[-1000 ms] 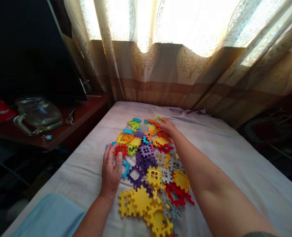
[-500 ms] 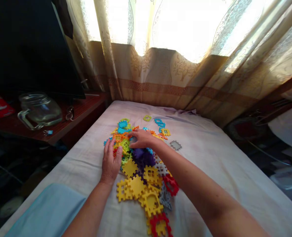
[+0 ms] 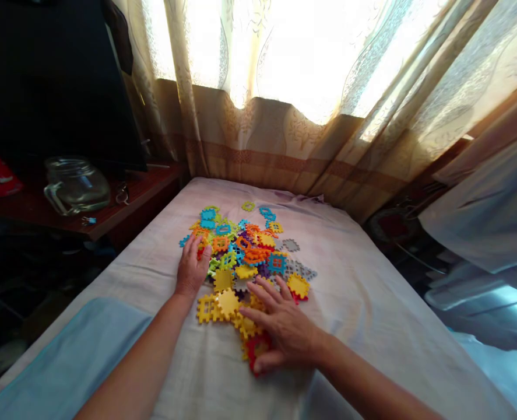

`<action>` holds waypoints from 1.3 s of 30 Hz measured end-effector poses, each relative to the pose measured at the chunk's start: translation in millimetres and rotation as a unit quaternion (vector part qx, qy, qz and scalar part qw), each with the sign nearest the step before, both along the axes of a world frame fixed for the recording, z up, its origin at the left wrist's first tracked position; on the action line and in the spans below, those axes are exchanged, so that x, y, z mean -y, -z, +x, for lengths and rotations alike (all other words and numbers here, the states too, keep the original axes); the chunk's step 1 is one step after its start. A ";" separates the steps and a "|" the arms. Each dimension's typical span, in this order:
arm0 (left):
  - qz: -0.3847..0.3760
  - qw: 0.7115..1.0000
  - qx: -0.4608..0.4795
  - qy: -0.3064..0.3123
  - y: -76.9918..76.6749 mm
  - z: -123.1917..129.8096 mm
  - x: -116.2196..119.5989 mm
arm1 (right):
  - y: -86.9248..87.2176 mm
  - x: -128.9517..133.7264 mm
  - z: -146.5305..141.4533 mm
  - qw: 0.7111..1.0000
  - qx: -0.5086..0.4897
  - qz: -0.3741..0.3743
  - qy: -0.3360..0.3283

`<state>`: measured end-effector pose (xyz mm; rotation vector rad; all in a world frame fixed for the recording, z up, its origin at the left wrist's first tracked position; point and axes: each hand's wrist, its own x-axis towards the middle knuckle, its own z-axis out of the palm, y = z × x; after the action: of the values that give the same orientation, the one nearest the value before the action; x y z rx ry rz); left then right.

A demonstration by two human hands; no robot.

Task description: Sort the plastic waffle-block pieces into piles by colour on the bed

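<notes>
Plastic interlocking tiles with notched edges lie in a spread-out pile on the bed. My left hand (image 3: 192, 266) rests at the pile's left side, fingers apart, against orange and red tiles. My right hand (image 3: 282, 324), fingers spread, is over the near end of the pile, its thumb beside a red frame tile (image 3: 257, 347). Left of it lie yellow tiles (image 3: 228, 303). Beyond its fingertips are a blue window tile (image 3: 277, 263) and a yellow tile (image 3: 298, 285) on a red one. Orange tiles (image 3: 256, 255) lie mid-pile.
A pale sheet (image 3: 354, 291) covers the bed, with a light blue cloth (image 3: 78, 350) at left. On the dark red desk (image 3: 105, 224) stand a glass jug (image 3: 77, 186) and a dark screen (image 3: 57, 87). A curtain (image 3: 262, 134) hangs behind; fabric (image 3: 481, 198) hangs at right.
My right hand has moved from the middle of the pile back to its near right end. Mid-pile tiles now lie differently, with blue and orange ones exposed. My left hand stays at the left side.
</notes>
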<state>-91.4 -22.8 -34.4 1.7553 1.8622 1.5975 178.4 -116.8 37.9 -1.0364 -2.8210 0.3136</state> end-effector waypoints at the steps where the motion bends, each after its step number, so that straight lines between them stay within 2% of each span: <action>1: -0.006 1.000 -0.010 0.005 -0.9 0.9 0.5 | 6.7 1.7 -0.3 1.000 0.007 -0.004 -0.002; 4: -0.034 0.998 -0.044 0.029 -5.5 3.8 3.5 | 15.9 -20.3 -10.1 1.000 0.019 0.007 0.020; 11: -0.100 0.985 -0.052 0.134 -16.7 8.2 16.2 | 19.6 -113.1 -51.2 0.993 0.016 0.053 0.104; 14: -0.075 0.976 -0.074 0.188 -19.9 12.8 22.1 | 21.9 -139.0 -70.1 0.988 -0.044 0.053 0.136; 18: -0.030 0.964 -0.105 0.241 -22.9 16.3 27.1 | 12.0 -166.2 -78.1 0.970 -0.138 0.045 0.195; 20: -0.022 0.969 -0.100 0.224 -22.5 14.5 26.3 | 7.7 -171.3 -63.5 0.959 -0.157 0.056 0.230; 22: -0.011 0.979 -0.084 0.185 -19.7 11.5 22.8 | 9.9 -165.2 -35.6 0.947 -0.150 0.074 0.275; 24: -0.008 0.988 -0.074 0.137 -14.6 9.7 17.9 | 19.5 -148.8 -1.5 0.929 -0.118 0.082 0.340; 26: -0.022 0.991 -0.082 0.099 -8.3 10.6 13.8 | 33.2 -129.4 28.1 0.898 -0.068 0.079 0.426; 29: -0.062 0.983 -0.132 0.115 -0.5 16.2 12.4 | 47.9 -115.8 44.3 0.856 -0.022 0.042 0.516; 31: -0.084 0.971 -0.162 0.153 1.6 19.8 14.3 | 48.1 -123.5 32.2 0.855 -0.023 0.018 0.517; 35: -0.084 0.965 -0.158 0.190 -1.4 19.6 17.6 | 30.1 -159.0 -22.9 0.900 -0.055 -0.022 0.432; 37: -0.050 0.975 -0.119 0.182 -4.2 16.0 16.5 | 18.3 -175.9 -49.1 0.917 -0.072 -0.042 0.391; 39: 0.001 0.990 -0.056 0.132 -5.9 11.7 13.6 | 8.1 -191.7 -67.3 0.926 -0.093 -0.047 0.362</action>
<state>-79.7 -36.4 -28.5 2.0304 1.5867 1.4298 111.0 74.9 29.7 -1.8478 -2.0776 0.4271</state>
